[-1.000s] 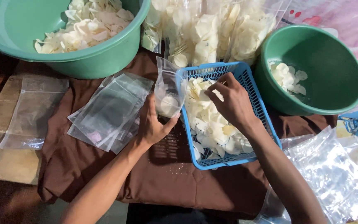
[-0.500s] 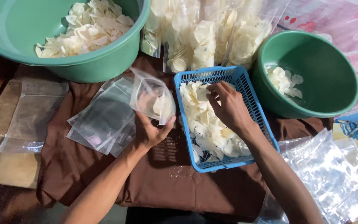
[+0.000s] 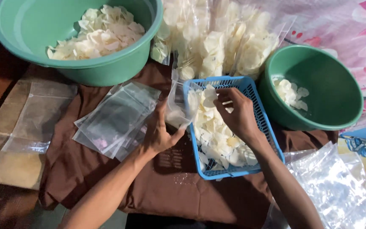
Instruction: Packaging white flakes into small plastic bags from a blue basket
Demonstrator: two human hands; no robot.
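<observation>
My left hand (image 3: 159,133) holds a small clear plastic bag (image 3: 178,106) upright beside the left rim of a blue plastic basket (image 3: 267,131). The bag holds a few pale chips at its bottom. My right hand (image 3: 234,114) reaches into the basket, its fingers pinched on pale white chips (image 3: 212,135) that fill the basket. The two hands are close together over the basket's near-left corner.
A stack of empty clear bags (image 3: 115,118) lies left of my left hand on a brown cloth (image 3: 174,191). A large green basin (image 3: 26,29) of chips sits far left, a smaller green bowl (image 3: 335,97) right. Filled bags (image 3: 221,38) lie behind the basket; loose plastic (image 3: 339,191) lies at lower right.
My left hand has swung the bag from the left back toward the basket and stood it upright. My right hand has shifted up the basket toward the bag.
</observation>
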